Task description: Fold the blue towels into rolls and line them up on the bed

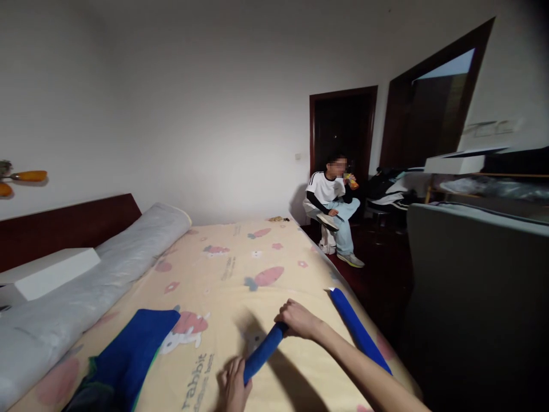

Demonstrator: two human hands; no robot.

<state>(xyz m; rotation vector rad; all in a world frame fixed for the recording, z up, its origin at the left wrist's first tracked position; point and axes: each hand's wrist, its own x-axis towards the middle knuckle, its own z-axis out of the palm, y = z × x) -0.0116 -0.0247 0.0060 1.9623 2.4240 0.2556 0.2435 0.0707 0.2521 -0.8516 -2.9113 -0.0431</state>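
Both my hands grip a rolled blue cloth (pixel 262 353) over a bed with a cream cartoon-print sheet (pixel 240 269). My left hand (pixel 235 384) holds the near end of the roll and my right hand (pixel 298 318) holds the far end. A second strip of the blue cloth (pixel 354 327) runs along the bed's right edge, behind my right forearm. Another blue cloth (pixel 128 355) lies spread on the sheet to the left.
A rolled grey quilt (pixel 86 292) lies along the dark headboard (pixel 64 223), with a white box (pixel 47 272) on it. A person (pixel 332 206) sits near the dark doorways at the far end. A grey upright panel (pixel 476 297) stands at right.
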